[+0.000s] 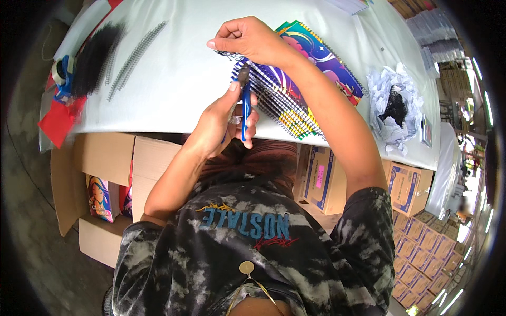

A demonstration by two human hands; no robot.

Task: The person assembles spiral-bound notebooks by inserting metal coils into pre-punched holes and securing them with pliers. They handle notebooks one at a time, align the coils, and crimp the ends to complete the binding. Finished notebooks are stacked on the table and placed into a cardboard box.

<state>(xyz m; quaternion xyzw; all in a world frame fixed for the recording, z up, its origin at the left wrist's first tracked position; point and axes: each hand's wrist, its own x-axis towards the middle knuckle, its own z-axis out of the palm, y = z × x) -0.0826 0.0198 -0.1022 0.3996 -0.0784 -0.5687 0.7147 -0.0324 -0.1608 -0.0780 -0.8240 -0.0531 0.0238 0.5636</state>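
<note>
My left hand is closed around blue-handled cutting pliers. Their dark jaws point away from me and reach the upper left corner of a fanned stack of spiral notebooks. Black and white coil spines run along the stack's near edge. Just above that corner, my right hand is curled, thumb and forefinger near each other. Short black coil bits show under its fingers; part of them is hidden by the hand. My right forearm crosses over the colourful covers.
Loose black coils and a dark coil bundle lie left, near a tape dispenser and red sheet. Crumpled paper holding black scraps lies right. An open carton and closed boxes stand below the table edge.
</note>
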